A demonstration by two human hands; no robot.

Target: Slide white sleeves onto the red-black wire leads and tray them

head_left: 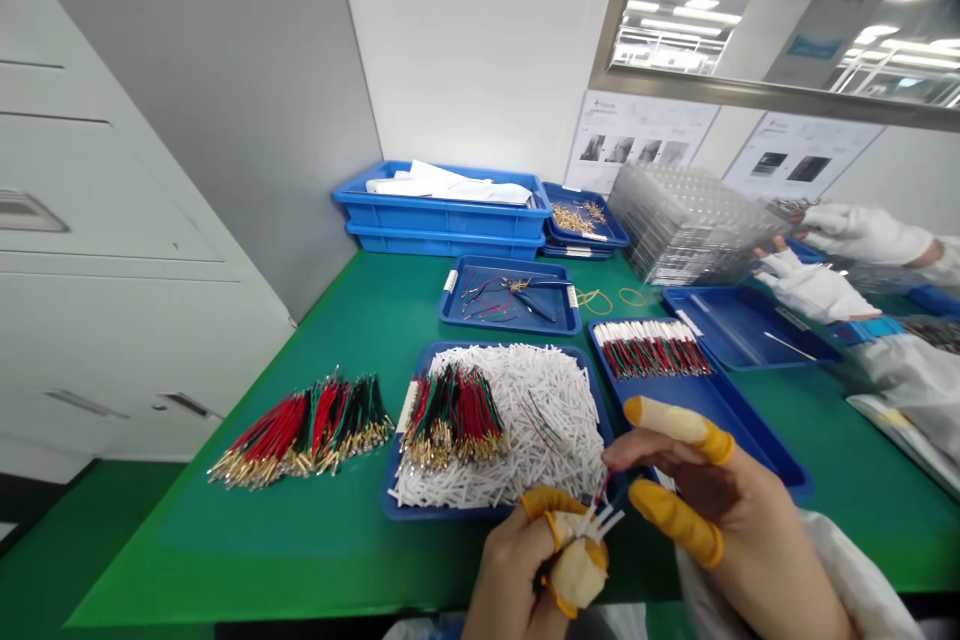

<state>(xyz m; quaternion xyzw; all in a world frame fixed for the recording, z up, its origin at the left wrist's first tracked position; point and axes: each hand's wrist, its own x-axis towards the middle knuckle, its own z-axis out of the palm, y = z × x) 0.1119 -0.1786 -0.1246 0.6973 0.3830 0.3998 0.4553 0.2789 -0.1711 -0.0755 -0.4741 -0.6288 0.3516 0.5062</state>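
Observation:
My left hand, with yellow finger cots on its fingers, is closed on a few short white sleeves that stick out past the fingertips. A thin red wire rises from among them. Close by on the right, my right hand has its thumb and forefinger spread apart, both in yellow cots. Its bare fingertip reaches the red wire's upper end; whether they touch I cannot tell. Behind my hands, a blue tray holds a heap of white sleeves with bundled red, green and black wires lying on top.
More wire bundles with gold tips lie on the left. A blue tray at right holds a row of sleeved wires. Beyond sit a tray with pliers, stacked blue bins and clear trays. A co-worker's gloved hands are at right.

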